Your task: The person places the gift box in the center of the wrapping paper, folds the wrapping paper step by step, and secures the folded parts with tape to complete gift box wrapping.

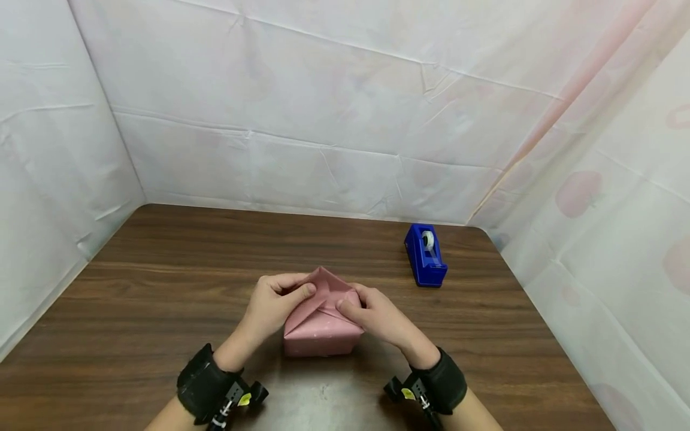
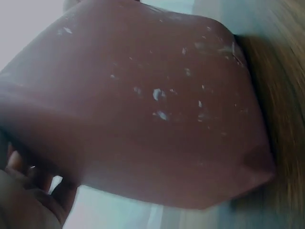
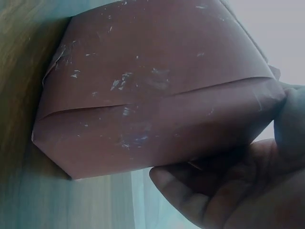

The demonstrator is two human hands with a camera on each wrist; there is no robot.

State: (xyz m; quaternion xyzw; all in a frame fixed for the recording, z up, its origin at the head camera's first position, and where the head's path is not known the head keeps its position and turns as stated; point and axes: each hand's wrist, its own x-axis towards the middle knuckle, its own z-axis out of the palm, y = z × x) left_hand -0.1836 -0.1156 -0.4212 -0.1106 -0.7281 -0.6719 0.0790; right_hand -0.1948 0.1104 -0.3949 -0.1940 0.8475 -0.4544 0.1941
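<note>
A pink paper-wrapped package (image 1: 323, 342) rests on the table close in front of me, its paper folded on top into a raised, pointed flap (image 1: 322, 281). My left hand (image 1: 268, 310) pinches the left edge of that flap between thumb and fingers. On the other side, my right hand (image 1: 381, 314) holds the package's upper right corner, thumb lying on top of the folded paper. White flecks mark the package's side (image 2: 159, 95) in the left wrist view. A long fold line crosses the package (image 3: 157, 100) in the right wrist view, where the right fingers curl beneath its edge.
Toward the back right of the brown wooden table (image 1: 188, 269) stands a blue tape dispenser (image 1: 426, 263) with a roll of clear tape (image 1: 428, 240). White cloth (image 1: 302, 120) encloses the table at the back and both sides. Each wrist wears a black strap with a small camera.
</note>
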